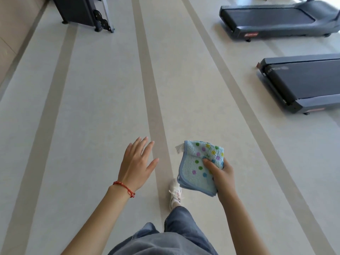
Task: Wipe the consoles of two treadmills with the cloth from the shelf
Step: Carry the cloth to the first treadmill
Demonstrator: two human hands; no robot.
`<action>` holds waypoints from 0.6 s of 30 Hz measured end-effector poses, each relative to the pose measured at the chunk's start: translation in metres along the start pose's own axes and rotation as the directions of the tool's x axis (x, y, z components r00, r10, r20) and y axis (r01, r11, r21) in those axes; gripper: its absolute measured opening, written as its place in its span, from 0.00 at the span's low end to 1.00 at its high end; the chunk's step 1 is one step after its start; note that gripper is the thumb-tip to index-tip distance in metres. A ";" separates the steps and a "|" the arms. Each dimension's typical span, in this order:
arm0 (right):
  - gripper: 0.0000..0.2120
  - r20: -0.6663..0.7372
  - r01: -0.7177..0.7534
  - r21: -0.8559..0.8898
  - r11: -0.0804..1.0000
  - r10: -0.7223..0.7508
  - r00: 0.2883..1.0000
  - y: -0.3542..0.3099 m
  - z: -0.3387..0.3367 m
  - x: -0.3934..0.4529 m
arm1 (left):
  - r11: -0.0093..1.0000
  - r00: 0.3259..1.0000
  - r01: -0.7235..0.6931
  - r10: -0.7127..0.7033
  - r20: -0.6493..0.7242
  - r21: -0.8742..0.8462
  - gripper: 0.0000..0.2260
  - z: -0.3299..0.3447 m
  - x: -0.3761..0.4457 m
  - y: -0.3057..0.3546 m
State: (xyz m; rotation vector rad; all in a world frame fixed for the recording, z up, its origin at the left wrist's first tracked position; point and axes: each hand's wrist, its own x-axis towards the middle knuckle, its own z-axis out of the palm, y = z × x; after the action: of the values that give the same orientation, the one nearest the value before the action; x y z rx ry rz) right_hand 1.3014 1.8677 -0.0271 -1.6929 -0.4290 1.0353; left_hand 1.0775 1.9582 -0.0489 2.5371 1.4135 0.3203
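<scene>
- Cloth (199,167), folded, blue with coloured dots, sits in the right hand (221,174), its grip closed around it.
- Left hand (136,165) spread wide, empty.
- Two treadmills (276,20) (303,81) stand ahead right.

Cloth (200,167): light blue, darker blue border, dots green, purple, yellow, blue. Bracelet (125,188): red. Trousers (165,240): grey-blue denim. Shoe (175,193): white. Floor (103,100): pale grey, beige stripes. Treadmills (305,83): dark grey, black belts, red logo.
</scene>
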 end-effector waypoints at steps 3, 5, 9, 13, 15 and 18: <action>0.05 0.034 0.018 -0.016 1.000 -0.017 0.999 -0.036 0.013 0.066 | 0.999 0.999 0.047 -0.047 0.009 -0.001 0.31 0.002 0.064 -0.005; 0.05 0.066 0.022 -0.025 0.999 -0.020 0.998 -0.064 0.021 0.107 | 0.997 0.997 0.075 -0.075 0.015 -0.005 0.31 0.000 0.104 -0.009; 0.04 0.103 0.031 -0.072 0.997 -0.024 0.994 -0.109 0.044 0.181 | 0.992 0.992 0.127 -0.127 -0.010 -0.013 0.31 -0.005 0.178 -0.026; 0.04 0.115 0.023 -0.081 0.996 -0.013 0.993 -0.137 0.075 0.253 | 0.988 0.988 0.156 -0.156 -0.019 -0.011 0.32 -0.003 0.252 -0.051; 0.04 0.113 0.016 -0.075 0.997 -0.007 0.994 -0.148 0.094 0.291 | 0.988 0.988 0.153 -0.153 -0.017 -0.012 0.32 0.003 0.295 -0.067; 0.03 0.094 0.011 -0.063 0.998 -0.005 0.996 -0.167 0.129 0.351 | 0.991 0.991 0.132 -0.132 -0.008 -0.013 0.32 0.008 0.364 -0.094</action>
State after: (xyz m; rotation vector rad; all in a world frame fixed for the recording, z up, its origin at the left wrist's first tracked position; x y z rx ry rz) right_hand 1.4284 2.2572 -0.0340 -1.7016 -0.5341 1.1090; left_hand 1.1914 2.3169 -0.0539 2.4207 1.5681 0.3159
